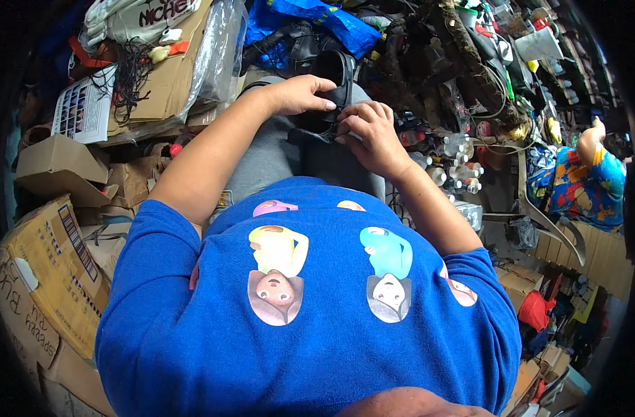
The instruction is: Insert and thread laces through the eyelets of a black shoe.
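Observation:
A black shoe rests over my knees, its open top facing up and its lower part dark in shadow. My left hand is at the shoe's left side, with thumb and forefinger stretched apart and nothing visible between them. To the right of it, my right hand is closed, fingers curled and thumb against forefinger at the shoe's near end. What that pinch holds is too small and shaded to make out. Grey trousers and a dark cloth or flap lie beneath the hands.
Cardboard with clear plastic and a tangle of black cords is on the left, above an open carton. Several small bottles stand at the right. A person in a colourful floral top is farther right. Blue plastic lies beyond the shoe.

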A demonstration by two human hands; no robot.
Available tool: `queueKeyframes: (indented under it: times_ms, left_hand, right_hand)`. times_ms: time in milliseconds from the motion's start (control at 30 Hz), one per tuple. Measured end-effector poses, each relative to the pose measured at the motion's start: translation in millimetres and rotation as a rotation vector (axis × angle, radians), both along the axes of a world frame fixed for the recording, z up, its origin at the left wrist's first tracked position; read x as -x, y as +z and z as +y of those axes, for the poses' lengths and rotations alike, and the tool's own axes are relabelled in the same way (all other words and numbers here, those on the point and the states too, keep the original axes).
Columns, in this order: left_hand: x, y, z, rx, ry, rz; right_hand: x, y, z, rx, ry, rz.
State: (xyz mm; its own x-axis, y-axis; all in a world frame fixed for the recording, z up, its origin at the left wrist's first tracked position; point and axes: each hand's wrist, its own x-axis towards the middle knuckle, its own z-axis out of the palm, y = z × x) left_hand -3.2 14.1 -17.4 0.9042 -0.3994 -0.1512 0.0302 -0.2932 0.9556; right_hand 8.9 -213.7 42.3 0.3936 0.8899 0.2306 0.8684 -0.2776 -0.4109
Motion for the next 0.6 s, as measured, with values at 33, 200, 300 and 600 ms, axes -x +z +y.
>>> queueKeyframes:
  times_ms: [33, 200, 300, 600]
  left_hand:
    - [0.3, 1.8, -0.8, 0.003, 0.001, 0.000]
    - [0.2, 3.4, 3.9, 0.052, -0.039, 0.055]
    - [0.3, 10.6, 2.3, 0.036, -0.042, 0.045]
    - [-2.4, 0.0, 4.6, 0.118, -0.051, 0.099]
  right_hand:
    - [1.9, -1.2, 0.6, -0.015, 0.011, -0.004]
    - [7.4, 2.8, 8.2, 0.054, 0.047, -0.140]
    - [2.3, -5.8, 4.7, -0.046, 0.072, -0.134]
    - [-0.1, -10.7, -0.6, -0.129, 0.018, -0.050]
